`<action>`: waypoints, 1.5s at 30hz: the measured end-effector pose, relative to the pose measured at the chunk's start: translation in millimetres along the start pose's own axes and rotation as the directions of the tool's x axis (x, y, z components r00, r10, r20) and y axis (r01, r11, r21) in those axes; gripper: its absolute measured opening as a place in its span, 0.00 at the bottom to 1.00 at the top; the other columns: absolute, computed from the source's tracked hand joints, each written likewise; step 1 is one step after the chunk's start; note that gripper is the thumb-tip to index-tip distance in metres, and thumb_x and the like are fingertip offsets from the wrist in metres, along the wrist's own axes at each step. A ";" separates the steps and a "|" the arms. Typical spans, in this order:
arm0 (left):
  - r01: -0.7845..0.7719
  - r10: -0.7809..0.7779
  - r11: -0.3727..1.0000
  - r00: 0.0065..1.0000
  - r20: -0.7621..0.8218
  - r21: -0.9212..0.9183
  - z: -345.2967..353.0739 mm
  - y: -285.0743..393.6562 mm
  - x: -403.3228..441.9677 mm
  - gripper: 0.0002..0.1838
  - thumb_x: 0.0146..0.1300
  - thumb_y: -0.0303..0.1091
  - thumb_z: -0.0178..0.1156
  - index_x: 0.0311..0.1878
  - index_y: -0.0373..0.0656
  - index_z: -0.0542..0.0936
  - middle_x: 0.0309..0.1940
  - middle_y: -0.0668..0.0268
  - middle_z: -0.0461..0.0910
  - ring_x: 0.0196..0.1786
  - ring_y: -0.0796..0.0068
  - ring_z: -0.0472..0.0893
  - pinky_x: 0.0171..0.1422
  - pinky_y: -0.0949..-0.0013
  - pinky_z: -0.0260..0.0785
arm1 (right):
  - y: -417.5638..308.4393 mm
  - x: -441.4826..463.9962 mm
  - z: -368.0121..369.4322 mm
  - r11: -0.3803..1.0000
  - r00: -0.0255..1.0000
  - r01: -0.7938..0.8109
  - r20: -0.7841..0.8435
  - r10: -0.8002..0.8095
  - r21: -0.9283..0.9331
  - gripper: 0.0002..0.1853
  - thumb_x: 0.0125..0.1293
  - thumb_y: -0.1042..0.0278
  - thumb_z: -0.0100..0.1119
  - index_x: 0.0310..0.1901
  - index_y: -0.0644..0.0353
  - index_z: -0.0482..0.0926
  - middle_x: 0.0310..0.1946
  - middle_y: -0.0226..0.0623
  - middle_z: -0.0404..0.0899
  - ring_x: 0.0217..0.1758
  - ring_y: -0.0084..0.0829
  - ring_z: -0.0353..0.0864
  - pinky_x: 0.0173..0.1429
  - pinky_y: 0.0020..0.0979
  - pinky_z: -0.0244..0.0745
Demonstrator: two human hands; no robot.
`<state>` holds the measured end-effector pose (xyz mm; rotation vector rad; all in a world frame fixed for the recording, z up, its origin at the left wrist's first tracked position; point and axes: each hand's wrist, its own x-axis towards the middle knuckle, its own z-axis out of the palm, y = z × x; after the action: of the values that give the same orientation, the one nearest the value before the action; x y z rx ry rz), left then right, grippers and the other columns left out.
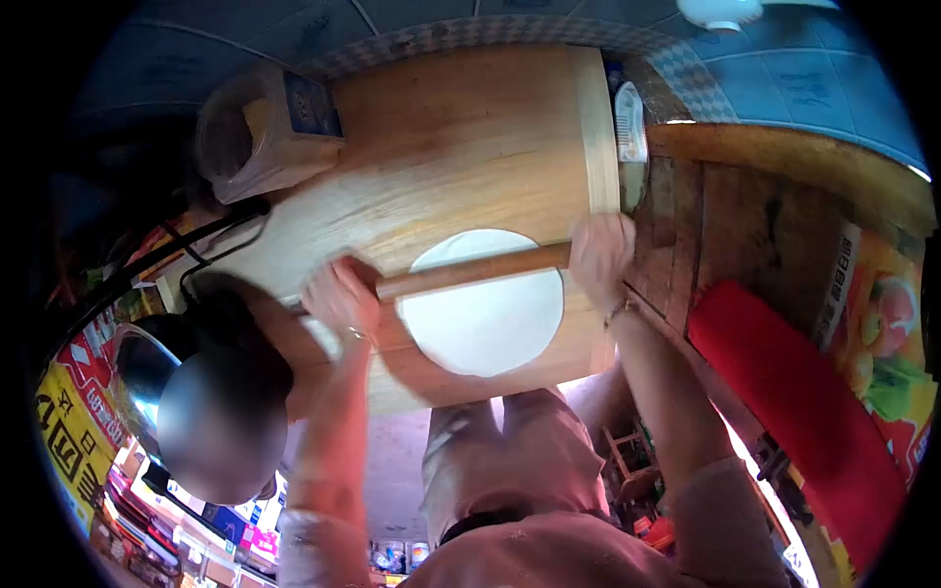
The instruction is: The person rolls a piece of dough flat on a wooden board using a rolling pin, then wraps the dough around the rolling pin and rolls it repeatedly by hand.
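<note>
A round, thin white sheet of dough [482, 331] lies flat on the wooden board [461, 118]. Across its upper part rests a wooden rolling pin [475, 271], tilted slightly up toward the right. My left hand [343, 296] is closed around the pin's left end, just beyond the dough's edge. The right end of the pin is gripped by my right hand [601, 250], near the board's right edge; a bracelet [619, 311] circles that wrist. Both hands look slightly blurred.
A clear plastic tub [230, 147] stands at the board's back left. Beyond the right edge are a white plastic item [631, 122], a long red bundle [794, 412] and a fruit-printed carton [882, 333]. A person's blurred head [223, 426] is at lower left.
</note>
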<state>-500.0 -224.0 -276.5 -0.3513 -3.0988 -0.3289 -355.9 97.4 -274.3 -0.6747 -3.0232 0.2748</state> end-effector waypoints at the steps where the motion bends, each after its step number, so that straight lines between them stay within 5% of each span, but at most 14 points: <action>1: 0.045 -0.046 0.999 0.995 -0.092 -0.012 7.5 6.0 36.4 0.17 0.71 0.38 0.41 0.37 0.40 0.78 0.36 0.54 0.78 0.43 0.51 0.75 0.50 0.51 0.62 | 1.5 26.6 -1.2 0.999 0.987 -0.038 0.160 0.032 0.037 0.09 0.60 0.66 0.54 0.42 0.54 0.77 0.43 0.34 0.72 0.56 0.35 0.68 0.64 0.48 0.55; 3: -0.056 0.037 0.979 0.995 -0.096 -0.198 -3.7 18.3 72.3 0.16 0.71 0.38 0.43 0.38 0.38 0.78 0.35 0.53 0.78 0.43 0.50 0.74 0.50 0.53 0.63 | -10.2 53.1 -16.0 0.999 0.986 -0.026 0.164 0.020 0.031 0.08 0.60 0.67 0.54 0.41 0.55 0.77 0.42 0.35 0.73 0.55 0.36 0.69 0.64 0.47 0.56; 5: -0.005 -0.001 0.999 0.993 -0.115 -0.047 10.5 0.6 31.4 0.19 0.72 0.41 0.41 0.39 0.38 0.78 0.41 0.50 0.78 0.45 0.46 0.74 0.53 0.50 0.62 | -15.8 31.0 -20.6 1.000 0.989 -0.004 0.146 0.001 0.023 0.08 0.61 0.67 0.54 0.40 0.55 0.77 0.42 0.36 0.73 0.54 0.37 0.70 0.64 0.47 0.57; 7: -0.070 0.076 0.994 0.995 -0.066 0.087 2.9 -13.8 -37.9 0.19 0.71 0.40 0.39 0.39 0.40 0.79 0.40 0.54 0.78 0.45 0.50 0.75 0.58 0.49 0.59 | -13.5 -31.5 -6.7 0.996 0.985 0.085 -0.152 -0.079 0.029 0.07 0.63 0.66 0.52 0.35 0.56 0.79 0.36 0.38 0.76 0.50 0.38 0.72 0.61 0.45 0.58; 10: -0.053 0.070 0.993 0.985 -0.160 0.110 0.3 -6.3 -45.2 0.15 0.69 0.37 0.43 0.38 0.44 0.80 0.33 0.59 0.78 0.42 0.56 0.75 0.58 0.49 0.57 | -17.5 -35.8 -8.3 0.996 0.979 0.089 -0.183 -0.086 0.005 0.08 0.64 0.65 0.50 0.36 0.55 0.79 0.33 0.38 0.77 0.47 0.39 0.73 0.61 0.46 0.58; 15: -0.099 0.082 0.975 0.993 -0.090 -0.201 13.0 9.3 88.8 0.14 0.70 0.38 0.45 0.41 0.39 0.78 0.38 0.52 0.79 0.44 0.49 0.75 0.52 0.53 0.65 | -12.6 54.4 -7.1 0.993 0.994 0.111 -0.024 -0.110 0.047 0.09 0.64 0.64 0.50 0.40 0.57 0.77 0.37 0.39 0.76 0.46 0.41 0.72 0.57 0.43 0.62; 19: -0.147 0.160 0.984 0.978 -0.133 0.103 5.4 -7.6 -6.5 0.16 0.70 0.40 0.42 0.40 0.44 0.79 0.38 0.58 0.79 0.45 0.55 0.75 0.61 0.52 0.58 | -20.1 -17.9 -8.5 0.998 0.993 0.057 -0.106 -0.053 0.036 0.08 0.62 0.63 0.52 0.39 0.54 0.76 0.36 0.37 0.74 0.50 0.38 0.71 0.61 0.43 0.58; 25: -0.105 0.106 0.994 0.988 -0.113 0.014 14.2 1.8 32.8 0.15 0.71 0.39 0.42 0.37 0.47 0.79 0.34 0.60 0.79 0.40 0.56 0.76 0.54 0.54 0.63 | -22.7 19.6 -5.0 0.999 0.996 0.037 -0.086 -0.036 0.008 0.07 0.63 0.68 0.48 0.36 0.55 0.77 0.37 0.37 0.77 0.49 0.38 0.72 0.60 0.44 0.60; 28: -0.140 0.109 0.974 0.979 -0.174 -0.178 14.4 15.1 82.9 0.15 0.70 0.40 0.47 0.36 0.44 0.79 0.32 0.57 0.79 0.37 0.50 0.77 0.41 0.53 0.69 | -20.7 62.1 -7.4 0.998 0.999 0.045 -0.008 -0.045 0.038 0.10 0.66 0.66 0.46 0.33 0.55 0.77 0.34 0.37 0.78 0.46 0.40 0.74 0.56 0.43 0.65; 35: 0.088 -0.086 0.992 0.996 0.025 -0.094 14.9 22.7 110.6 0.17 0.67 0.48 0.51 0.39 0.46 0.82 0.35 0.51 0.81 0.42 0.46 0.80 0.45 0.53 0.72 | -18.3 89.2 -0.6 0.995 0.987 0.096 -0.130 -0.090 0.041 0.13 0.68 0.62 0.47 0.30 0.57 0.78 0.27 0.43 0.78 0.30 0.47 0.77 0.34 0.47 0.74; 37: -0.022 0.035 0.989 0.996 0.083 -0.144 12.3 30.9 109.9 0.20 0.65 0.52 0.54 0.41 0.45 0.83 0.37 0.51 0.82 0.43 0.48 0.80 0.47 0.54 0.73 | -21.6 83.0 -4.1 0.995 1.000 -0.013 0.019 0.011 0.100 0.14 0.67 0.59 0.50 0.29 0.56 0.79 0.26 0.44 0.77 0.29 0.45 0.78 0.33 0.46 0.74; 41: -0.283 0.390 0.878 0.890 0.236 -0.385 13.1 94.0 49.9 0.26 0.57 0.63 0.59 0.40 0.47 0.85 0.42 0.60 0.82 0.49 0.57 0.79 0.53 0.58 0.71 | -24.2 26.0 -4.1 0.982 0.972 0.187 -0.142 -0.190 -0.033 0.24 0.69 0.48 0.46 0.30 0.59 0.82 0.28 0.46 0.80 0.30 0.46 0.80 0.36 0.48 0.75; 43: -0.240 0.359 0.911 0.861 0.361 -0.335 12.7 114.4 44.1 0.26 0.58 0.62 0.59 0.40 0.47 0.84 0.39 0.59 0.83 0.47 0.56 0.79 0.52 0.57 0.71 | -30.2 28.4 -15.8 0.990 0.989 0.143 -0.046 -0.143 -0.015 0.24 0.69 0.47 0.45 0.32 0.58 0.83 0.31 0.45 0.81 0.33 0.44 0.81 0.38 0.48 0.75; 45: -0.147 0.302 0.935 0.806 0.509 -0.323 9.1 112.1 38.1 0.22 0.62 0.57 0.56 0.37 0.46 0.83 0.37 0.57 0.83 0.43 0.54 0.80 0.50 0.55 0.71 | -35.8 30.8 -36.5 0.998 0.923 -0.031 0.384 0.010 0.049 0.23 0.69 0.48 0.45 0.32 0.59 0.82 0.30 0.44 0.80 0.36 0.43 0.81 0.42 0.46 0.75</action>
<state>-512.1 -106.9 -261.2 -0.9843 -3.5008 -0.7738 -396.3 84.5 -232.2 -0.7251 -3.3618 0.5490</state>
